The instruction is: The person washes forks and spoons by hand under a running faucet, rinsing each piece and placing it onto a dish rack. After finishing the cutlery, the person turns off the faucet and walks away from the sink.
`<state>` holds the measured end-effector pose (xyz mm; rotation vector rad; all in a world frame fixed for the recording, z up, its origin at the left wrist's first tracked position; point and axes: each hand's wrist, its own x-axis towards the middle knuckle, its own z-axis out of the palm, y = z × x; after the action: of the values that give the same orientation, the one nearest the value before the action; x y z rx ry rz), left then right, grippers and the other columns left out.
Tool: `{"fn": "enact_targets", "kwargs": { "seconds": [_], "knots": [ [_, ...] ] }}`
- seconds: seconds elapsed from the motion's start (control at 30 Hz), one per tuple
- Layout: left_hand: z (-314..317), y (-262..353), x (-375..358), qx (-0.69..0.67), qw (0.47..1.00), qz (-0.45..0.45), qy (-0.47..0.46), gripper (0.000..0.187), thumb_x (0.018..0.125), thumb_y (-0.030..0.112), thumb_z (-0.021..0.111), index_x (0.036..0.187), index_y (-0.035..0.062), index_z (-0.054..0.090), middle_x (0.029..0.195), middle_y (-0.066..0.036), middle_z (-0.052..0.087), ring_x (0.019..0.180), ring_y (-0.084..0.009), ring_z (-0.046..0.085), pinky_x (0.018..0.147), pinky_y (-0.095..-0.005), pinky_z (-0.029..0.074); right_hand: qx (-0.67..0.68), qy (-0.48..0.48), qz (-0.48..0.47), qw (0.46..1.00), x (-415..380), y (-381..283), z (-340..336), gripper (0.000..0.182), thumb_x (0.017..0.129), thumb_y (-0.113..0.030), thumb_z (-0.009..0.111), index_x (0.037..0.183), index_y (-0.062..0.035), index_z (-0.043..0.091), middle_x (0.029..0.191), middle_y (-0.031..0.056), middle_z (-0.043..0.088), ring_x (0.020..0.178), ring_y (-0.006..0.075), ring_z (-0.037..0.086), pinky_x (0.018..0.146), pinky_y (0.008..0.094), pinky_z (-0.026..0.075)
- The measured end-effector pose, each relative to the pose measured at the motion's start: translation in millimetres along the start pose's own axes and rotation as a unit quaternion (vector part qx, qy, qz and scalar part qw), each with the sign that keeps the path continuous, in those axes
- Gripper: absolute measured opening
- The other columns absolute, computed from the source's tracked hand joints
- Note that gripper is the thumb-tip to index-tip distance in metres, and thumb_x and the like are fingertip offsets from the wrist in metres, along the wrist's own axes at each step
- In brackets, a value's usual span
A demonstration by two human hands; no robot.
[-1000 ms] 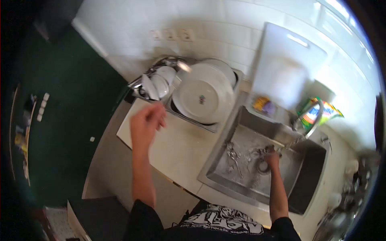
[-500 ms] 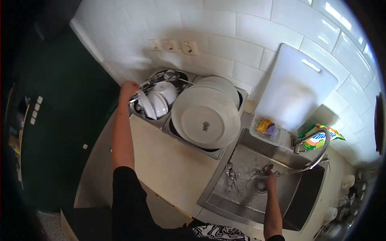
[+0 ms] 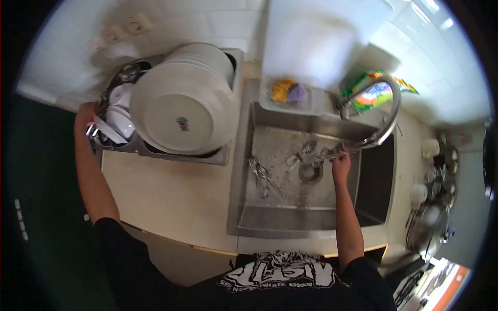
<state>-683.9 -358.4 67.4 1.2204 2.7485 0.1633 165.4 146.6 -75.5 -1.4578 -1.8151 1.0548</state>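
A steel sink [image 3: 270,220] is set into a pale counter [image 3: 166,199], and every place below is given from that sink. To its left, a dish rack [image 3: 171,153] is stood on the counter, and it is filled by a stack of large white plates [image 3: 181,111] tilted on edge; white bowls [image 3: 118,109] are packed at the rack's far left end. Behind the sink, a white cutting board [image 3: 306,44] is leaned against the tiled wall, with a green detergent packet [image 3: 376,90] beside it, behind the sink's right corner. A curved tap [image 3: 384,111] is arched over the sink's right part. On the sink's back ledge a small tray with a yellow and purple sponge [image 3: 288,92] is seen.

Inside the sink, the drain [image 3: 311,172] is found near the middle, and a loose heap of cutlery [image 3: 264,176] is lain on the wet floor left of it.

The right hand [image 3: 341,163] is held inside the sink under the tap's spout, its fingers closed around a few pieces of silverware [image 3: 321,153] just right of the drain. The left hand [image 3: 85,116] is stretched well left of the sink to the far end of the dish rack; its fingers are curled at the rack's edge beside the bowls, though whether anything is gripped cannot be told
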Motion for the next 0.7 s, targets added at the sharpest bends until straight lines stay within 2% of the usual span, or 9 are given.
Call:
{"fn": "enact_targets", "kwargs": {
  "seconds": [0.07,0.13,0.27,0.37,0.47,0.5,0.57,0.6,0.7],
  "knots": [
    [-49.3,164.7,-40.2,-0.221,0.905,-0.354,0.079,0.023,0.080,0.027,0.056,0.086,0.0051,0.059,0.079,-0.017,0.060,0.077,-0.0352,0.058,0.066,-0.0411,0.045,0.076,0.018,0.010,0.997,-1.8,-15.7,-7.5,0.025,0.085,-0.015,0.057,0.102,0.0022,0.050,0.090,0.0094,0.061,0.079,0.0164,0.059,0.065,0.0281,0.049],
    [-55.2,147.0,-46.2,0.118,0.952,-0.205,0.192,0.034,0.085,0.034,0.050,0.099,0.0045,0.060,0.091,-0.017,0.063,0.084,-0.0345,0.060,0.071,-0.0378,0.047,0.136,0.023,0.024,0.990,-4.8,-18.8,-14.5,0.028,0.086,-0.013,0.056,0.106,0.0039,0.046,0.090,0.0111,0.060,0.078,0.0176,0.060,0.064,0.0286,0.051],
    [-80.4,335.2,-133.0,0.069,0.876,-0.121,0.463,0.034,0.091,0.031,0.044,0.106,0.0041,0.059,0.093,-0.014,0.064,0.083,-0.0285,0.062,0.072,-0.0319,0.048,0.232,0.004,0.059,0.971,-5.9,-17.4,-26.4,0.038,0.086,-0.009,0.054,0.116,0.0081,0.039,0.092,0.0161,0.059,0.078,0.0204,0.061,0.064,0.0300,0.052],
    [-47.3,457.5,-189.9,-0.276,0.867,-0.024,0.415,0.021,0.091,0.017,0.048,0.101,0.0018,0.059,0.077,-0.004,0.061,0.067,-0.0094,0.054,0.065,-0.0247,0.046,0.269,-0.002,0.083,0.960,-15.9,-33.6,-23.0,0.028,0.086,-0.009,0.055,0.108,0.0038,0.043,0.088,0.0130,0.060,0.075,0.0196,0.062,0.062,0.0283,0.052],
    [14.6,578.0,-221.8,-0.447,0.875,0.144,0.117,0.015,0.087,0.008,0.051,0.098,0.0021,0.060,0.088,-0.006,0.062,0.070,-0.0125,0.058,0.064,-0.0271,0.048,0.291,-0.026,0.087,0.953,-17.4,-37.5,-17.6,0.023,0.086,-0.009,0.055,0.104,0.0010,0.045,0.087,0.0114,0.060,0.073,0.0192,0.063,0.060,0.0278,0.052],
    [32.0,616.7,-223.0,-0.526,0.840,0.130,-0.011,0.016,0.084,0.007,0.053,0.097,0.0014,0.059,0.086,-0.008,0.062,0.074,-0.0135,0.059,0.066,-0.0273,0.048,0.298,-0.039,0.085,0.950,-16.5,-35.3,-15.9,0.022,0.086,-0.008,0.055,0.104,0.0008,0.045,0.088,0.0116,0.060,0.074,0.0193,0.063,0.061,0.0279,0.052],
    [77.8,668.6,-215.2,-0.386,0.897,0.169,-0.129,0.024,0.083,0.015,0.057,0.103,0.0023,0.059,0.097,-0.014,0.061,0.083,-0.0215,0.062,0.072,-0.0324,0.049,0.257,-0.048,0.090,0.961,-13.5,-29.1,-13.3,0.022,0.085,-0.008,0.055,0.104,-0.0002,0.046,0.090,0.0116,0.059,0.074,0.0193,0.063,0.062,0.0286,0.052],
    [119.2,684.6,-207.4,-0.375,0.894,0.201,-0.137,0.027,0.082,0.019,0.056,0.104,0.0039,0.059,0.099,-0.017,0.060,0.089,-0.0309,0.060,0.077,-0.0376,0.047,0.247,-0.052,0.089,0.963,-12.9,-26.0,-13.6,0.022,0.085,-0.008,0.055,0.104,-0.0004,0.046,0.090,0.0115,0.059,0.075,0.0194,0.063,0.062,0.0288,0.052],
    [215.0,728.9,-180.1,-0.267,0.944,0.176,-0.084,0.034,0.082,0.023,0.057,0.107,0.0005,0.055,0.100,-0.020,0.059,0.094,-0.0367,0.056,0.079,-0.0418,0.046,0.249,-0.069,0.095,0.961,-11.8,-24.1,-19.7,0.022,0.085,-0.006,0.053,0.104,0.0012,0.045,0.093,0.0143,0.059,0.076,0.0210,0.063,0.062,0.0297,0.053]
  ]
}}
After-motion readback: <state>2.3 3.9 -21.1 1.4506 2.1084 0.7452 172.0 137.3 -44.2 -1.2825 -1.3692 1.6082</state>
